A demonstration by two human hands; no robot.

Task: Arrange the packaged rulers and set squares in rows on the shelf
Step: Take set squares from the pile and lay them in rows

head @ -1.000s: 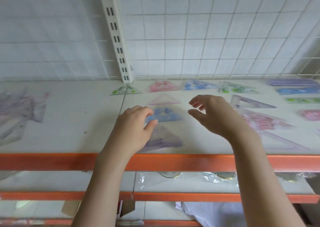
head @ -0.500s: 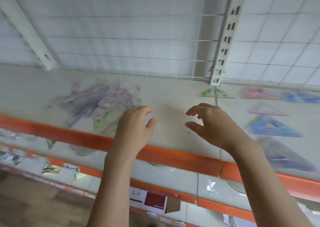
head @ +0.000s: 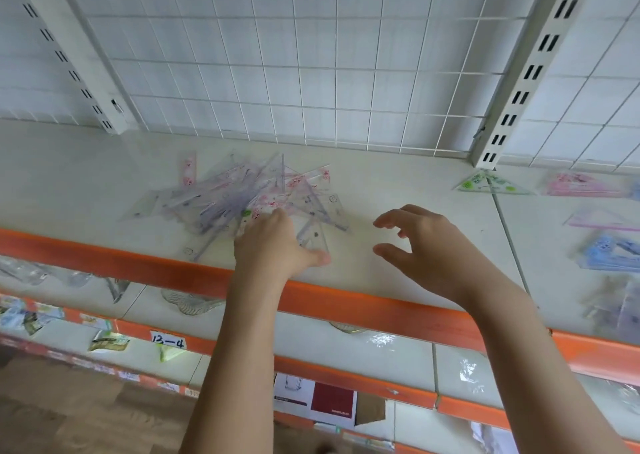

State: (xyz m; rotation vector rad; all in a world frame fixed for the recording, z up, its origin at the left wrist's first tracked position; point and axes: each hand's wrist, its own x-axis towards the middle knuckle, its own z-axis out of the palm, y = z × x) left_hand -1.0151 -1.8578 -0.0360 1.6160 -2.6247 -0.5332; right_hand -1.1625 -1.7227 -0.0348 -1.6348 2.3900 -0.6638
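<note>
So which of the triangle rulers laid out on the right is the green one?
The green set square, at the foot of the slotted upright. The pink set square and blue set square lie farther right.

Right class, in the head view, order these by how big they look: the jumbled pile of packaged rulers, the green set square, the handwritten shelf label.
1. Jumbled pile of packaged rulers, largest by far.
2. Green set square, though it lies farther back, which shrinks it.
3. Handwritten shelf label, smallest as seen.

hands (head: 277,242): 2 | heap of packets (head: 242,194): 1 | laid-out packets (head: 491,182): at least 5
</note>
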